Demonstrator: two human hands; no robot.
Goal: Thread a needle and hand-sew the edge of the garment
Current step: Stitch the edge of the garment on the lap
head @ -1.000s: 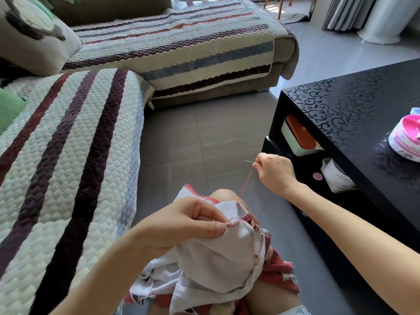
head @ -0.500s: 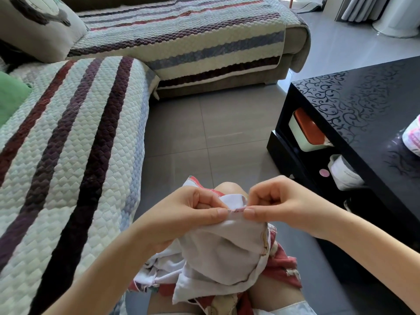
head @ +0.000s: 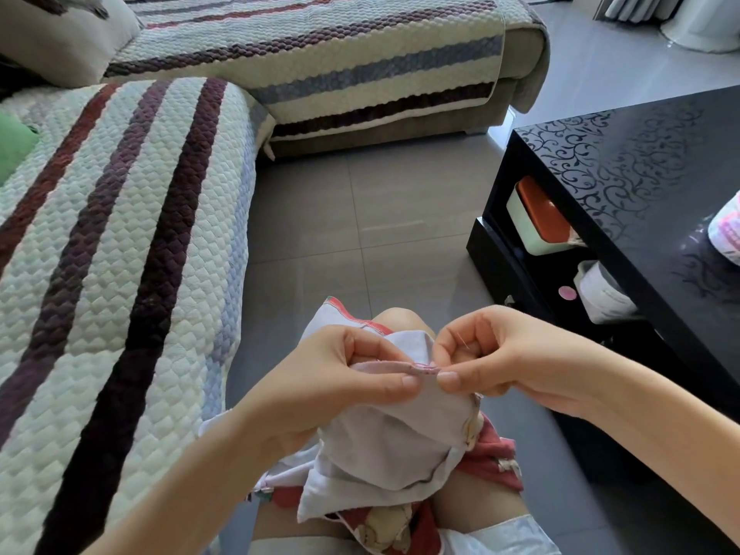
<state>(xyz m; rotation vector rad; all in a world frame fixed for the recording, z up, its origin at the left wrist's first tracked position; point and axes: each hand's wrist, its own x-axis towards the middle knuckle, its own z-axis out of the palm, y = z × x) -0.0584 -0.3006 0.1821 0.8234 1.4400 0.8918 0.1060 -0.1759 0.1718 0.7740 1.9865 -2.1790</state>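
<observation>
The garment [head: 392,446], pale cloth with red patches, lies bunched on the person's lap at the near middle, draped over one bare knee [head: 400,319]. Its folded edge [head: 425,367], marked with pink stitches, is raised between the two hands.

The left hand [head: 332,378] holds the cloth from the left. Its fingers [head: 384,381] are narrow, with thumb and forefinger pinching the fold. The right hand [head: 508,362] meets it from the right, its thumb tip just beside the left thumb tip, and also pinches the edge. Its other fingers are curled in. A thin pale line [head: 461,341] crosses the hollow of that hand; I cannot tell whether it is needle or thread. The curled fingers hide the rest of it, and both thumbs cover part of the seam.

On the left runs a sofa [head: 120,254] under a quilted striped cover, which turns along the far side of the room. A pale cushion [head: 60,38] sits at the far left, with a green one [head: 12,150] at the left edge. Grey floor tiles [head: 360,218] lie between the sofa and a black counter [head: 640,174] with a scroll pattern, which stands close beside the right forearm. A pink and white container [head: 726,230] sits on the counter at the right edge. The shelf under it holds a box with an orange lid [head: 536,218] and a white roll [head: 600,292].
</observation>
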